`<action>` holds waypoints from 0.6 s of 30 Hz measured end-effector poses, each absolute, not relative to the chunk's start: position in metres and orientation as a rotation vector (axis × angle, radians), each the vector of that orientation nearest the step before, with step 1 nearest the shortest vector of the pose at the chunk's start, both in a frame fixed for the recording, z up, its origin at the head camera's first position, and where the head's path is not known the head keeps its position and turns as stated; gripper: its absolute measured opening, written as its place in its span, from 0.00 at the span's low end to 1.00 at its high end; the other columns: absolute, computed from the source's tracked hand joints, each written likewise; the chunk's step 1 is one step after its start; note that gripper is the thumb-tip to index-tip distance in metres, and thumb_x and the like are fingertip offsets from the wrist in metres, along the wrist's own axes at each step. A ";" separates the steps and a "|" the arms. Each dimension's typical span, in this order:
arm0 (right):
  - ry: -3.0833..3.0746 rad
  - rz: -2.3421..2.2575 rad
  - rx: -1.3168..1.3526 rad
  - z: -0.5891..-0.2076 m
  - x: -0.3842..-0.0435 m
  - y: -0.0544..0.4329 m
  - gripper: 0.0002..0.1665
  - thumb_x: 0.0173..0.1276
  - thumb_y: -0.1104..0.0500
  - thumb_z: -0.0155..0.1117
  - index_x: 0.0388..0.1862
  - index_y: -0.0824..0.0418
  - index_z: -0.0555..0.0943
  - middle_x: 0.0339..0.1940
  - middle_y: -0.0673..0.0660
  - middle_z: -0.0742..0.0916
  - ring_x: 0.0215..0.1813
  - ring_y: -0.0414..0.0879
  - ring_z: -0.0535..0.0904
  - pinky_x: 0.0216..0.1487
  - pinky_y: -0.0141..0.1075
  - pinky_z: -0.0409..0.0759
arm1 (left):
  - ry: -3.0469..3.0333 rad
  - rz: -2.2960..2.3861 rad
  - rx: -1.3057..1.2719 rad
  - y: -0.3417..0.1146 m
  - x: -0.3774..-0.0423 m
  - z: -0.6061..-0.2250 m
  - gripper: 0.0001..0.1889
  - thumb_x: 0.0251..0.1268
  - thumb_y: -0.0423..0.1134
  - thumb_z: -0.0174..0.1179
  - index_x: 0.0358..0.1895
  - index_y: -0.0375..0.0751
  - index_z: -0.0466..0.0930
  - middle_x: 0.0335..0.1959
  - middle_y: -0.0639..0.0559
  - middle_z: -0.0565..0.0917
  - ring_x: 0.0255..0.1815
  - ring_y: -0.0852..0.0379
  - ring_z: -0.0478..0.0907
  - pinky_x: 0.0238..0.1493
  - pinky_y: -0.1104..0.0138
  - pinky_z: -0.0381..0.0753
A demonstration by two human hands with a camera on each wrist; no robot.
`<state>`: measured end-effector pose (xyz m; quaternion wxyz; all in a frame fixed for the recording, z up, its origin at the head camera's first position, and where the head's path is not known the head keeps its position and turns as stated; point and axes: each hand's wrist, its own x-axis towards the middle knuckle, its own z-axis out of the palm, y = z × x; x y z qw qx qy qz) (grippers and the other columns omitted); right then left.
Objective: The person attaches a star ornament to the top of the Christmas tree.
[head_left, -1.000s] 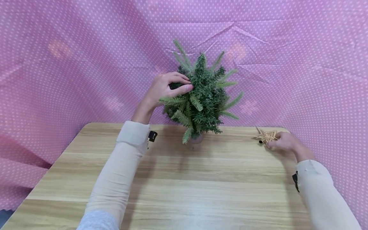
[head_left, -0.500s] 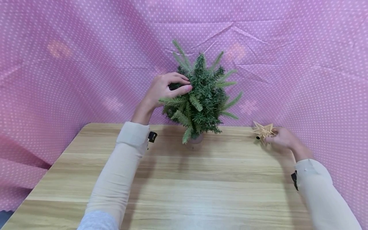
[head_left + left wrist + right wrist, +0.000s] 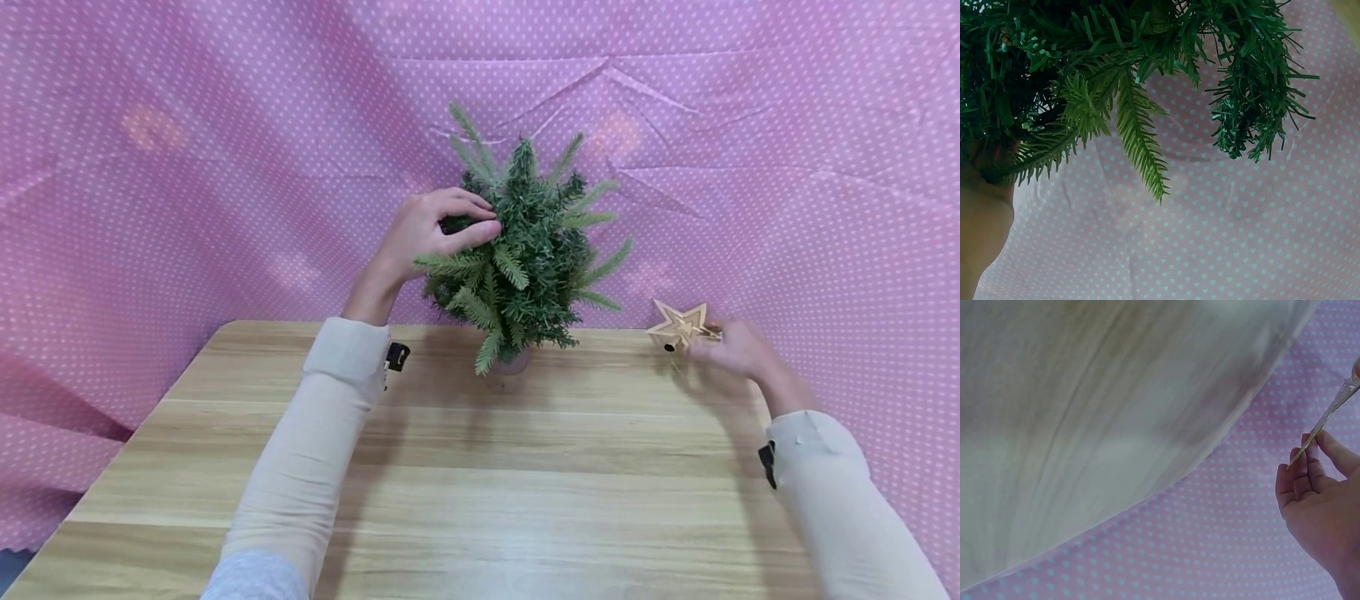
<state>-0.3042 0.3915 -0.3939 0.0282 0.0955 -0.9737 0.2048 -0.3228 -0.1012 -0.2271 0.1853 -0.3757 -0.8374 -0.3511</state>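
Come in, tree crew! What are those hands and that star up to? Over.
Left hand grips green tree. Right hand holds gold star, apart from tree. Possible snag: pale sprigs jutting out on star's side.

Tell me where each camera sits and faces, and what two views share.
Head: on the head, facing forward and down at the artificial Christmas tree and wooden table; left hand, right hand and sleeves show.
Left wrist: on that wrist, facing tree branches with pink dotted cloth behind; part of the left hand shows.
Right wrist: on that wrist, facing the table's edge and the cloth; the right hand shows at right.
Shared: head and right wrist both show the gold star in the right hand.
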 end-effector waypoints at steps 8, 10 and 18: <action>-2.977 0.580 0.249 -0.387 -0.306 0.384 0.48 0.65 0.43 0.68 0.68 0.80 0.69 0.60 0.86 0.73 0.61 0.82 0.68 0.58 0.75 0.66 | -2.361 -0.978 -1.052 -0.101 -0.322 -0.227 0.23 0.65 0.58 0.62 0.49 0.45 0.90 0.55 0.52 0.86 0.60 0.54 0.78 0.65 0.58 0.71; -2.970 0.587 0.241 -0.386 -0.306 0.383 0.49 0.65 0.42 0.69 0.68 0.80 0.68 0.62 0.87 0.71 0.62 0.83 0.66 0.59 0.76 0.63 | -2.363 -0.976 -1.051 -0.101 -0.323 -0.227 0.23 0.64 0.59 0.62 0.50 0.45 0.90 0.55 0.52 0.86 0.61 0.54 0.78 0.65 0.57 0.71; -2.910 0.546 0.267 -0.380 -0.305 0.377 0.47 0.64 0.44 0.69 0.66 0.80 0.70 0.59 0.86 0.74 0.60 0.82 0.68 0.58 0.75 0.65 | -2.367 -0.984 -1.043 -0.101 -0.323 -0.227 0.23 0.64 0.59 0.62 0.49 0.45 0.90 0.55 0.52 0.86 0.60 0.54 0.78 0.66 0.58 0.71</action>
